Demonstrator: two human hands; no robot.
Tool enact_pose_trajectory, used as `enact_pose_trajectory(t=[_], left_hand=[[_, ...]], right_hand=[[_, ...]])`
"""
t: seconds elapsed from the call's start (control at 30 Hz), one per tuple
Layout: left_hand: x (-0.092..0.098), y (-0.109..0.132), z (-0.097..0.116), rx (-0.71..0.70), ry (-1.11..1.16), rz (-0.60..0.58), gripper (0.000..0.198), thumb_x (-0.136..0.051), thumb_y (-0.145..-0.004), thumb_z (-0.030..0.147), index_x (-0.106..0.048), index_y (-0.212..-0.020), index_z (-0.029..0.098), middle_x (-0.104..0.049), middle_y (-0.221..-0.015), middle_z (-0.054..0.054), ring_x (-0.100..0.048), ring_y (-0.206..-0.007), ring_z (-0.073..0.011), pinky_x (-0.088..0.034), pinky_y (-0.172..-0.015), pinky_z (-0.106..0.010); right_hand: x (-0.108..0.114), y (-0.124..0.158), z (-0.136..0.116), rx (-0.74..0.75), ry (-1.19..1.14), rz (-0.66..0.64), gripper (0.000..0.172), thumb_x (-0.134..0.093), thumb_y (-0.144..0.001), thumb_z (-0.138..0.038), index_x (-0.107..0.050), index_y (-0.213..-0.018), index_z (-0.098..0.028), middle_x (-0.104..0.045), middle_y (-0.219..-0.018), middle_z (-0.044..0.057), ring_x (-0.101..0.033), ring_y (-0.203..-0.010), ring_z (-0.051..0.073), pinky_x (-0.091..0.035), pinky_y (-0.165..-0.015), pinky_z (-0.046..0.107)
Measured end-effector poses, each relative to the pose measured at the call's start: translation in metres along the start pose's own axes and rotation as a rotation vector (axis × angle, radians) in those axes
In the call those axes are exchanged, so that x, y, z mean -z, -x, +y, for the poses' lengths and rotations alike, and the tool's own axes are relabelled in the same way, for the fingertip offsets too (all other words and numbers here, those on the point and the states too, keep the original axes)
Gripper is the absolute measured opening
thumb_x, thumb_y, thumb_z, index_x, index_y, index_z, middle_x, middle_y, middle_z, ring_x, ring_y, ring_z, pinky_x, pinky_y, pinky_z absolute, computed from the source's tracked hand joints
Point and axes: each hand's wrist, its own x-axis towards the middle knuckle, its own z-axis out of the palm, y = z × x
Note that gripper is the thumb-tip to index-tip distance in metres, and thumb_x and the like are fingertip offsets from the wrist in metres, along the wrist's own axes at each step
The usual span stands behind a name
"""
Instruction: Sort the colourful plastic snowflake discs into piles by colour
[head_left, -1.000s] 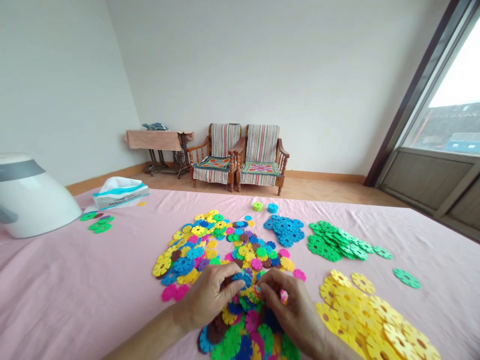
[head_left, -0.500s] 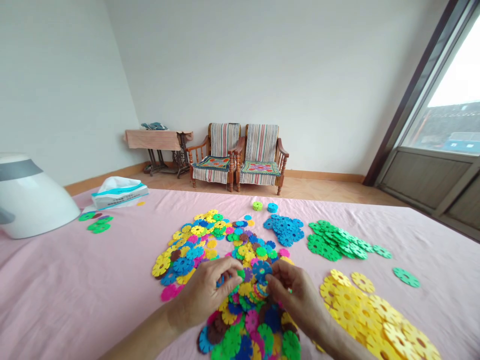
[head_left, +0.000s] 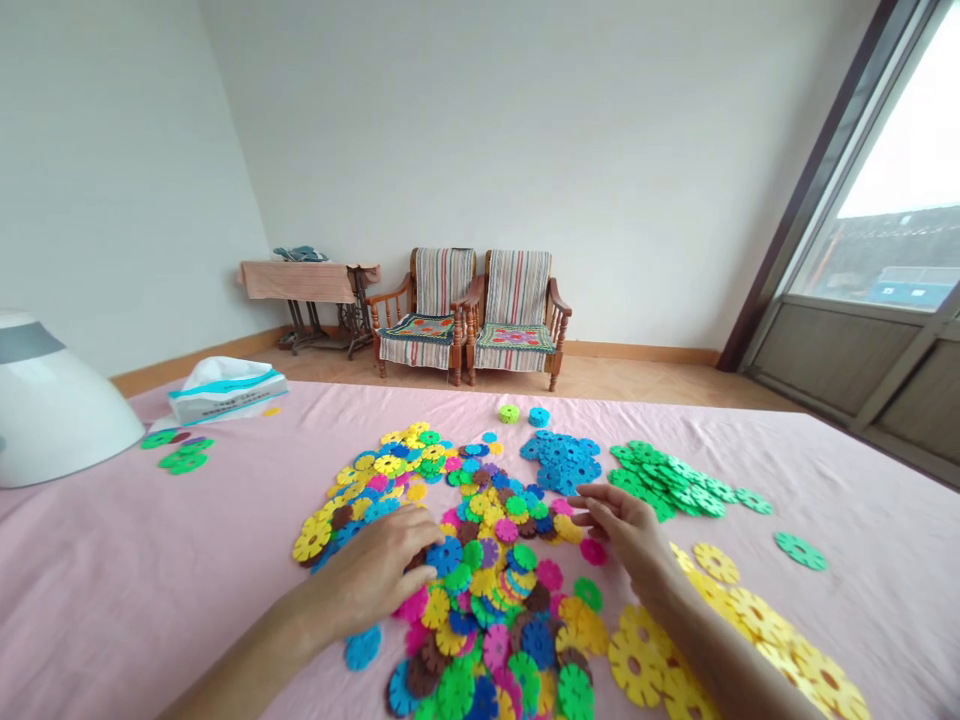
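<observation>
Your hands are apart, one on each side of a mixed heap of flower-shaped plastic discs (head_left: 496, 648) spread over the near middle of the tabletop (head_left: 187, 560), which wears a pink cloth. Your left hand (head_left: 375, 562) is low over the left side of the heap, thumb and fingers parted, its fingertips just beside a blue disc (head_left: 445, 556); whether they touch it, you cannot tell from here. Your right hand (head_left: 634, 528) has its fingers stretched out and loosely spread, with nothing visible in its grasp, the tips close to the near edge of the blue pile (head_left: 561, 460). A pink disc (head_left: 592, 551) lies just beside that hand. Right of the blue pile you have the green pile (head_left: 667, 478), with a single green disc (head_left: 800, 551) lying apart on its near right. The yellow pile (head_left: 776, 622) sits nearer you, partly hidden by your right forearm. Beyond the blue pile stand a small lime stack (head_left: 508, 414) and a small blue stack (head_left: 538, 417), side by side. Far to your left are a white kettle-like vessel (head_left: 56, 425), a tissue packet (head_left: 229, 393) and a few loose green discs (head_left: 182, 458) near them. Past the tabletop, two wooden armchairs (head_left: 517, 300) face you.
</observation>
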Motion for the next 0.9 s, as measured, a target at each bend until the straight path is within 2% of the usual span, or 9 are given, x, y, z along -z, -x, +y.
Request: enact_pose_trajectory(t=[0.13,0.2,0.27,0.37,0.47,0.6,0.73,0.83,0.9], left_hand=[[0.000,-0.002,-0.002,-0.014,-0.014,0.023,0.012,-0.055,-0.087,0.019,-0.066,-0.090,0.022,-0.062,-0.086,-0.002,-0.056,-0.086,-0.0181,-0.041,-0.077,-0.028],[-0.002,-0.002,-0.003,-0.017,-0.004,0.041,0.013,-0.060,-0.085,0.024,-0.066,-0.096,0.023,-0.063,-0.091,-0.003,-0.057,-0.089,-0.0194,-0.042,-0.080,-0.030],[-0.006,-0.002,-0.004,-0.021,0.008,0.062,0.022,-0.064,-0.082,0.029,-0.065,-0.104,0.024,-0.063,-0.098,-0.004,-0.057,-0.095,-0.0208,-0.043,-0.083,-0.031],[-0.011,-0.002,-0.004,-0.040,0.009,0.083,0.024,-0.063,-0.084,0.029,-0.064,-0.107,0.024,-0.063,-0.097,-0.005,-0.058,-0.094,-0.0207,-0.044,-0.082,-0.031],[-0.014,-0.004,-0.002,-0.056,-0.005,0.116,0.017,-0.053,-0.090,0.027,-0.067,-0.100,0.023,-0.065,-0.089,-0.004,-0.058,-0.087,-0.0188,-0.044,-0.078,-0.029],[-0.011,-0.008,0.001,0.015,0.035,0.263,0.026,-0.043,-0.094,0.024,-0.066,-0.083,0.019,-0.064,-0.079,-0.004,-0.058,-0.076,-0.0163,-0.044,-0.070,-0.026],[-0.010,-0.009,0.013,0.017,0.167,0.352,0.026,-0.044,-0.094,0.025,-0.062,-0.076,0.018,-0.061,-0.072,-0.001,-0.056,-0.069,-0.0135,-0.042,-0.064,-0.023],[-0.016,-0.007,0.029,-0.032,0.241,0.323,0.025,-0.046,-0.094,0.027,-0.061,-0.076,0.018,-0.060,-0.070,0.000,-0.056,-0.067,-0.0125,-0.041,-0.063,-0.022],[-0.022,-0.004,0.040,-0.059,0.286,0.282,0.024,-0.047,-0.094,0.028,-0.061,-0.077,0.019,-0.062,-0.071,-0.001,-0.058,-0.069,-0.0125,-0.042,-0.064,-0.022]], right_hand=[[-0.011,0.011,-0.001,0.085,0.081,-0.073,0.043,-0.063,-0.069,-0.057,-0.063,-0.082,-0.016,-0.071,-0.075,0.007,-0.061,-0.054,0.015,-0.045,-0.050,0.026],[-0.018,0.018,-0.003,0.098,0.096,-0.122,0.044,-0.061,-0.070,-0.059,-0.062,-0.080,-0.017,-0.069,-0.072,0.006,-0.060,-0.054,0.015,-0.045,-0.052,0.027],[-0.022,0.023,-0.004,0.093,0.109,-0.156,0.044,-0.060,-0.071,-0.060,-0.061,-0.080,-0.017,-0.069,-0.071,0.005,-0.060,-0.054,0.015,-0.046,-0.053,0.027],[-0.026,0.027,-0.003,0.086,0.139,-0.171,0.040,-0.059,-0.072,-0.057,-0.059,-0.080,-0.018,-0.069,-0.071,0.005,-0.061,-0.055,0.016,-0.045,-0.051,0.027],[-0.026,0.028,-0.001,0.114,0.171,-0.198,0.033,-0.057,-0.076,-0.051,-0.059,-0.081,-0.018,-0.069,-0.072,0.005,-0.061,-0.056,0.016,-0.046,-0.052,0.026],[-0.028,0.034,-0.002,0.152,0.237,-0.239,0.028,-0.053,-0.082,-0.045,-0.061,-0.084,-0.018,-0.070,-0.076,0.005,-0.062,-0.060,0.016,-0.047,-0.054,0.027],[-0.040,0.053,-0.011,0.232,0.341,-0.264,0.023,-0.050,-0.085,-0.036,-0.064,-0.088,-0.018,-0.069,-0.075,0.004,-0.063,-0.067,0.017,-0.047,-0.061,0.026],[-0.052,0.071,-0.018,0.220,0.372,-0.386,0.019,-0.050,-0.085,-0.032,-0.062,-0.092,-0.019,-0.064,-0.069,0.000,-0.058,-0.060,0.014,-0.043,-0.053,0.023],[-0.058,0.080,-0.020,0.232,0.408,-0.477,0.015,-0.050,-0.085,-0.029,-0.061,-0.086,-0.019,-0.058,-0.063,-0.002,-0.052,-0.056,0.012,-0.038,-0.050,0.021]])
